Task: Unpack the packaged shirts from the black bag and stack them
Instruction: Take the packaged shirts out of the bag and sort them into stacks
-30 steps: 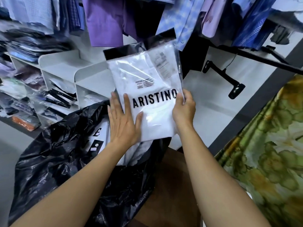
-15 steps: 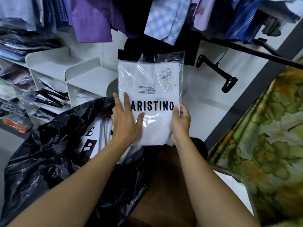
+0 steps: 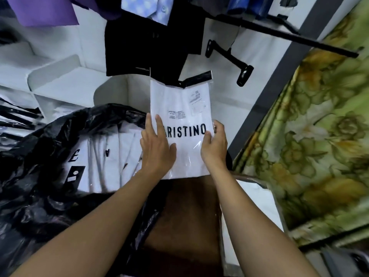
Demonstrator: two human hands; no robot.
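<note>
I have one packaged shirt [image 3: 179, 156] up out of the black bag [image 3: 40, 176], held upright just beside the bag's mouth and above a brown surface [image 3: 189, 206]; I cannot tell whether its bottom edge touches that surface. The right grip [image 3: 214, 148] curls round the pack's right edge, thumb on the front. The left grip [image 3: 157, 148] lies flat and released against the front, fingers straight.

My worry is the slick polythene. Only one side is truly clasped, so the pack could slide down and drop back among the other packs [image 3: 103, 162] or off the brown surface's edge. The black-strip flap [image 3: 197, 77] at the top stands loose and could snag on the dark garment [image 3: 139, 43] hanging just behind it.

The front reads "ARISTINO" in large dark capitals, its first letter under my left fingers. A smaller printed panel above repeats the brand, and its fine lines are too small to read. The sticker at the upper right is illegible. Inside the bag I make out an "E" and an "A"
</note>
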